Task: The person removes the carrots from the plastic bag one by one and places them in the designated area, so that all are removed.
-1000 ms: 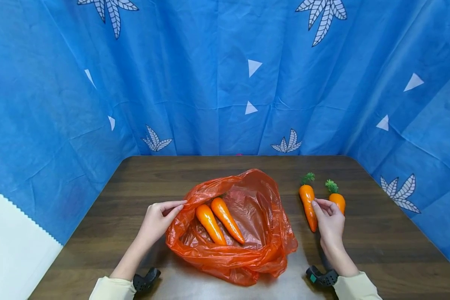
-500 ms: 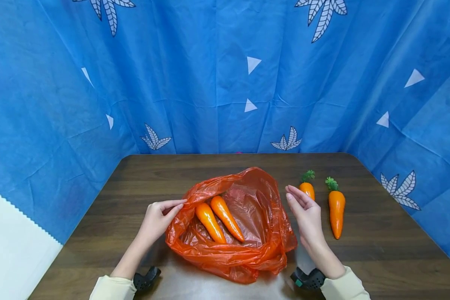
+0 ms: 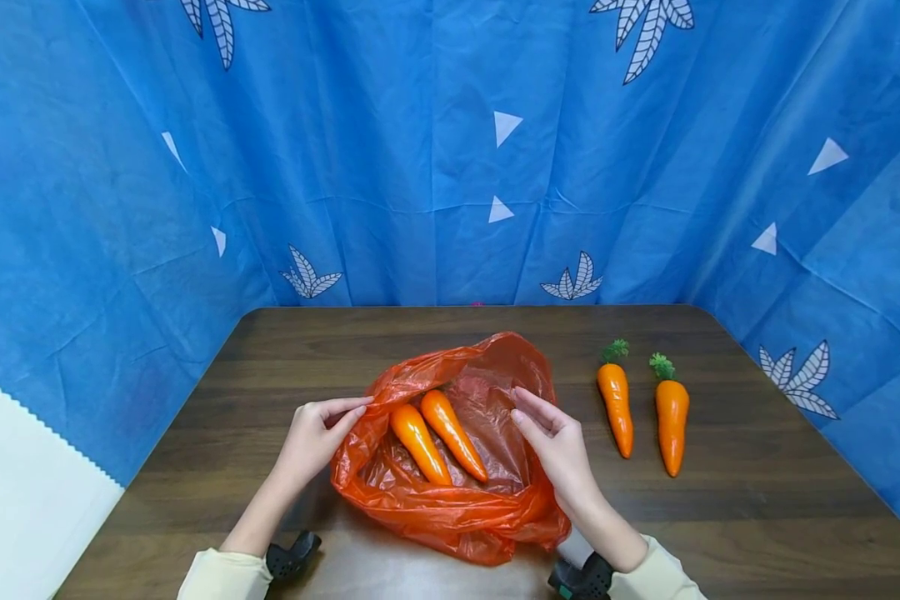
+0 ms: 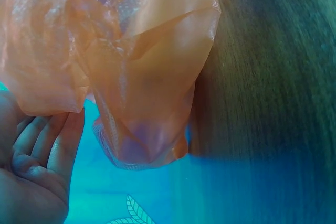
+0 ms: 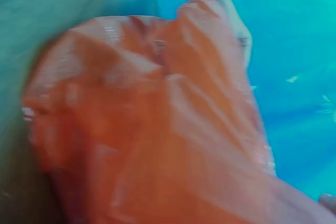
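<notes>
A red plastic bag (image 3: 450,521) lies with its mouth spread on the table. Inside it are two orange carrots, a left one (image 3: 420,443) and a right one (image 3: 453,435). My left hand (image 3: 311,442) pinches the left rim of the bag between thumb and fingers. Over the bag's right side is my right hand (image 3: 558,446), its fingers fairly straight and apart from the thumb, with nothing seen between them. Whether its fingertips touch the plastic I cannot tell. In the right wrist view the bag (image 5: 131,129) fills most of the picture and hides nearly all of that hand.
Two carrots with green tops, one nearer the bag (image 3: 617,408) and one farther right (image 3: 672,425), lie on the right of the wooden table (image 3: 750,483). A blue patterned curtain (image 3: 390,150) stands behind and around the table.
My right hand has moved left from the carrots on the table to over the bag, and the bag's right side is pushed inward. My left hand keeps its place on the rim.
</notes>
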`<state>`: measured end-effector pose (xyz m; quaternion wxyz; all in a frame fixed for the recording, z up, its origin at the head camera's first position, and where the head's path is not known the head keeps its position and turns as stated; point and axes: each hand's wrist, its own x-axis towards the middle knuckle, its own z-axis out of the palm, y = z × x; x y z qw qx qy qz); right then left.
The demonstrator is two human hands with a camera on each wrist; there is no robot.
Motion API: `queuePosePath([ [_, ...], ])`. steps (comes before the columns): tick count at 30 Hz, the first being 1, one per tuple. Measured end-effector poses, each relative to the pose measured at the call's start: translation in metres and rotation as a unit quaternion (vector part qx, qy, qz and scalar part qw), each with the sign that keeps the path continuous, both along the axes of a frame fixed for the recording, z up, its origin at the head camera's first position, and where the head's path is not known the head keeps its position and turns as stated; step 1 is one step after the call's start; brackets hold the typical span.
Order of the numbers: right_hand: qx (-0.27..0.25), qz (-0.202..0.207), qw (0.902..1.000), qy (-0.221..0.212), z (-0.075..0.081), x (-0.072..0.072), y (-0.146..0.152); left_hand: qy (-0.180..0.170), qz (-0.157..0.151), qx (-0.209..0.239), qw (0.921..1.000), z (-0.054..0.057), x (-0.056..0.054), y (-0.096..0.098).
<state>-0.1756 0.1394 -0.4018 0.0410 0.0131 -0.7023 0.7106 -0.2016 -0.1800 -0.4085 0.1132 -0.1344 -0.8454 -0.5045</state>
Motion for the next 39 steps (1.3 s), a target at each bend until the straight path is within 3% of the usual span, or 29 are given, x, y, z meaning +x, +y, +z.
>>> queuePosePath([
  [8,0.048,0.031,0.9981,-0.022,-0.025,-0.002,-0.012,-0.003,-0.002,0.005,1.0,0.0,0.001,-0.001],
  [13,0.122,0.092,0.9882,0.001,-0.038,-0.003,-0.017,-0.01,-0.001,0.006,0.9999,0.0,0.001,-0.001],
  [16,0.193,0.11,0.9748,0.022,-0.046,-0.004,-0.017,-0.014,-0.002,0.004,0.9999,0.001,0.001,-0.001],
  [21,0.311,0.13,0.9399,0.054,-0.053,-0.004,-0.017,-0.021,-0.001,0.003,0.9998,0.002,0.001,0.0],
  [23,0.341,0.14,0.9272,0.064,-0.054,-0.004,-0.017,-0.024,0.002,0.001,0.9997,0.002,0.001,0.0],
  [26,0.363,0.148,0.9171,0.072,-0.054,-0.004,-0.017,-0.029,0.003,0.002,0.9996,0.003,0.002,0.0],
  [39,0.353,0.123,0.9225,0.096,-0.053,-0.004,-0.019,-0.02,0.007,-0.007,0.9998,0.002,0.001,-0.001],
])
